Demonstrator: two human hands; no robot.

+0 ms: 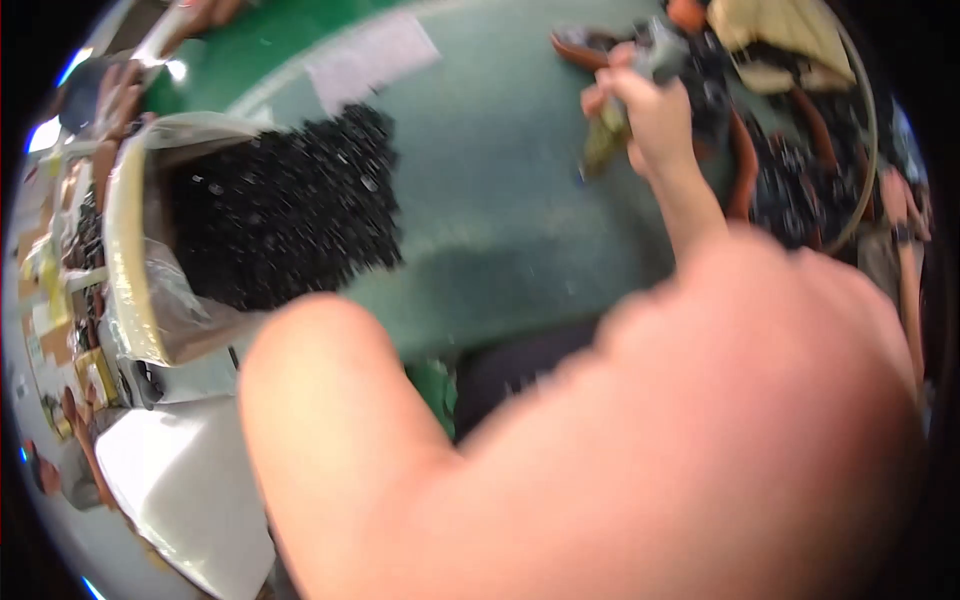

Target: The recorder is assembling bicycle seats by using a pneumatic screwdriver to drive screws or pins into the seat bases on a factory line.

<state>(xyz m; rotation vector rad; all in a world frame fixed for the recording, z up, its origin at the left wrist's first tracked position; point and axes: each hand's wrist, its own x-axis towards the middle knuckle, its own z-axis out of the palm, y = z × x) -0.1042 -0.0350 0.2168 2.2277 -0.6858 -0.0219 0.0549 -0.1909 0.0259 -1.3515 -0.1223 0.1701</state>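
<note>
At the upper right of the table, my right hand [655,115] is closed around a blurred object [604,142]. Olive-green shows below the fingers and grey above them, but its kind cannot be made out. Very close to the camera, blurred bare skin [620,440] fills the lower middle and right; it seems to be my left hand or arm, and its fingers are not clear. Beyond it on the left, a heap of small black parts [300,200] spreads from a box [128,240] lined with clear plastic onto the green table [490,150].
A pale paper sheet [375,60] lies at the far side. Brown curved pieces [742,165], dark parts and a beige cloth [785,40] crowd the right. A white surface [180,480] stands lower left. Other people's hands [120,95] show at the far left; another person's arm [903,230] is at right.
</note>
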